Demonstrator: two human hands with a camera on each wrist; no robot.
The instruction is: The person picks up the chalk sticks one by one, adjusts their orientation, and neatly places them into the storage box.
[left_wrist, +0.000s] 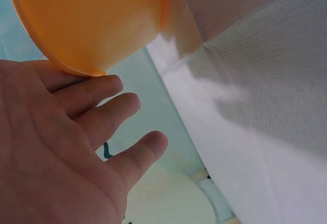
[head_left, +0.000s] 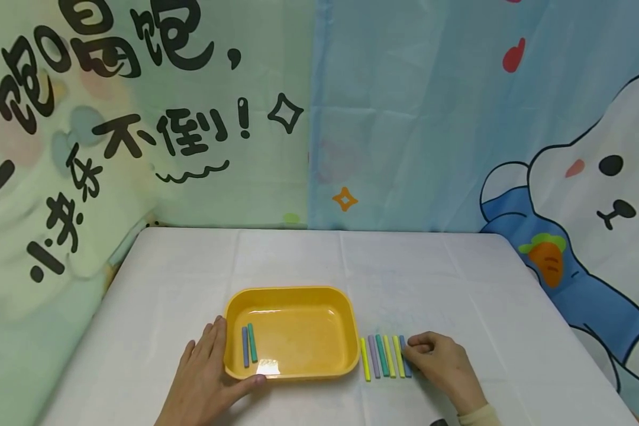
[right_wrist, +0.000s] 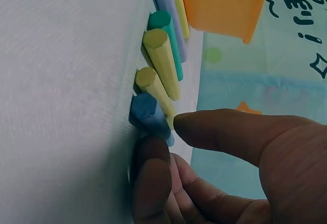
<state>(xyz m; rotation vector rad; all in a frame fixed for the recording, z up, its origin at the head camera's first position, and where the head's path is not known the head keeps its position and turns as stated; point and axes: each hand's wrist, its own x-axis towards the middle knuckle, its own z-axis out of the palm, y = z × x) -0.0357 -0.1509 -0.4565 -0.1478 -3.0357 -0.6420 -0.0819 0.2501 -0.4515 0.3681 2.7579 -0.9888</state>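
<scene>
My left hand (head_left: 205, 370) rests against the left end of a yellow tray (head_left: 293, 375), thumb at its front edge; in the left wrist view the fingers (left_wrist: 110, 114) are fairly straight and spread. Inside the tray lie a blue chalk stick (head_left: 245, 347) and a green chalk stick (head_left: 252, 343). Right of it, several chalk sticks in yellow, purple and green form a row, among them a purple chalk stick (head_left: 373, 356). At the row's right end, my right hand (head_left: 444, 364) pinches a blue chalk stick (right_wrist: 147, 109) between thumb and curled fingers; it lies on the cloth.
A white cloth (head_left: 431, 284) covers the table. Behind it hangs a printed backdrop (head_left: 394, 118) with black lettering and a cartoon animal in blue. A small dark object (head_left: 439, 422) shows beside the right sleeve (head_left: 479, 416).
</scene>
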